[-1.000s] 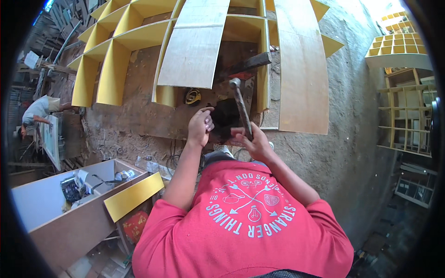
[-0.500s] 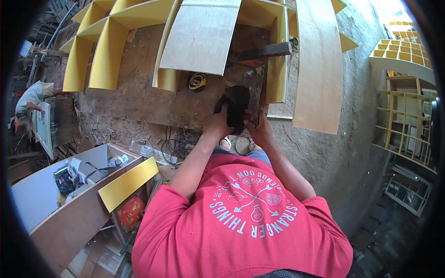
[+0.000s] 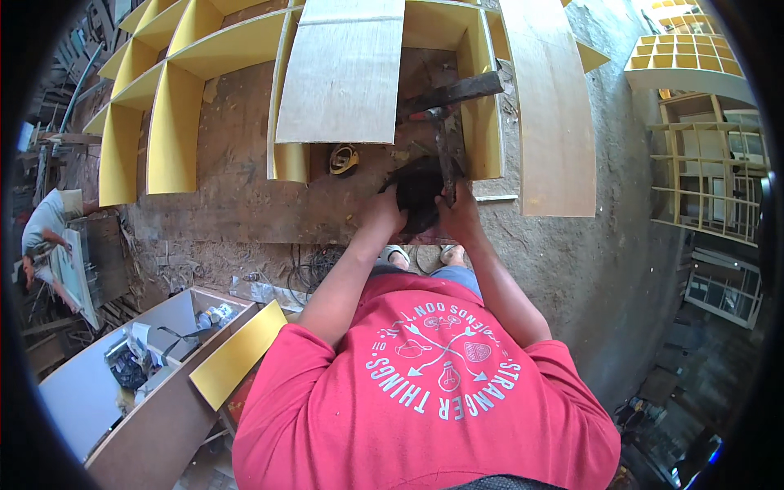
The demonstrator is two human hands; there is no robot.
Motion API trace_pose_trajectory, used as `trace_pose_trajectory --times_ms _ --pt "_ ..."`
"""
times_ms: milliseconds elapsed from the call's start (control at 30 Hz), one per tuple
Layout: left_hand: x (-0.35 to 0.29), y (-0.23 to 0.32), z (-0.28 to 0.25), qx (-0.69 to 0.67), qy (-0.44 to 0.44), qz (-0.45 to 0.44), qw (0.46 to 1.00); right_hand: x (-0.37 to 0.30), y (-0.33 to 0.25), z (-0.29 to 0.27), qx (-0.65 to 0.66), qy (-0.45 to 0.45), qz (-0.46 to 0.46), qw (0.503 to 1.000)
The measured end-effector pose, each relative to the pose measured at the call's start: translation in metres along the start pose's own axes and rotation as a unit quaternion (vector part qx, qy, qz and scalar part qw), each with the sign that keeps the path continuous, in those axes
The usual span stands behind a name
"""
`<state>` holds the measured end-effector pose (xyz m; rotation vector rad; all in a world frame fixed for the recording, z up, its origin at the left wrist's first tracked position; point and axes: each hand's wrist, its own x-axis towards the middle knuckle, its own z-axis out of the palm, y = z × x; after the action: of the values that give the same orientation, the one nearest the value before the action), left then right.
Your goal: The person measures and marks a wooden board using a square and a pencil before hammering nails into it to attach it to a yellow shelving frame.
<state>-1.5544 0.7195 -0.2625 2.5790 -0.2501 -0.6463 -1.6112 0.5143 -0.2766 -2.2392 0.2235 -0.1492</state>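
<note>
My left hand (image 3: 384,211) is closed on the edge of a soft black pouch-like thing (image 3: 418,192), whose exact kind I cannot make out. Close by on the right, my right hand (image 3: 461,214) wraps round the lower end of a hammer (image 3: 444,151), held upright with its head away from me. The right hand is also against the pouch's side. Beyond the hammer's head lies a dark bar (image 3: 454,93), reaching into the yellow shelf frame. A yellow and black tape measure (image 3: 344,160) rests on the brown work table (image 3: 237,208), left of the pouch.
A yellow grid-like shelf frame (image 3: 173,122) spans the table, with pale boards (image 3: 339,82) across it. An open drawer-like box (image 3: 155,408) stands at lower left beside a yellow panel (image 3: 237,355). At far left, a person (image 3: 49,233) handles a framed panel. More shelving (image 3: 702,171) stands right.
The hammer now stands up in my right hand beside the pouch. The pouch is more spread between my hands. The whole view has shifted slightly.
</note>
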Motion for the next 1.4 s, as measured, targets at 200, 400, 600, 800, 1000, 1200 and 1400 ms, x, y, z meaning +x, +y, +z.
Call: trace_pose_trajectory --times_ms 200,400,600,800,1000,1200,1400 --pt "0.007 0.015 -0.006 -0.011 -0.004 0.040 0.999 0.002 -0.003 -0.003 0.017 0.030 0.045 0.998" --pt "0.037 0.017 0.007 0.047 -0.015 0.126 0.991 0.004 -0.009 -0.002 0.000 -0.046 0.094 0.995" --pt "0.024 0.016 -0.015 0.106 -0.092 0.130 0.982 0.003 0.017 0.006 0.003 -0.017 0.053 0.998" --pt "0.000 -0.012 -0.013 0.093 -0.068 0.099 0.988 -0.001 0.001 0.007 -0.026 0.040 -0.009 0.999" --pt "0.001 0.003 0.006 0.038 0.008 0.101 0.994 0.000 -0.012 0.023 -0.122 0.070 -0.017 0.990" --pt "0.026 0.002 0.019 0.081 0.027 0.195 0.977 0.009 0.023 0.025 -0.073 0.091 -0.021 0.993" --pt "0.035 -0.004 0.019 0.062 0.025 0.241 0.968 0.011 0.026 0.026 -0.064 0.105 0.014 0.992"
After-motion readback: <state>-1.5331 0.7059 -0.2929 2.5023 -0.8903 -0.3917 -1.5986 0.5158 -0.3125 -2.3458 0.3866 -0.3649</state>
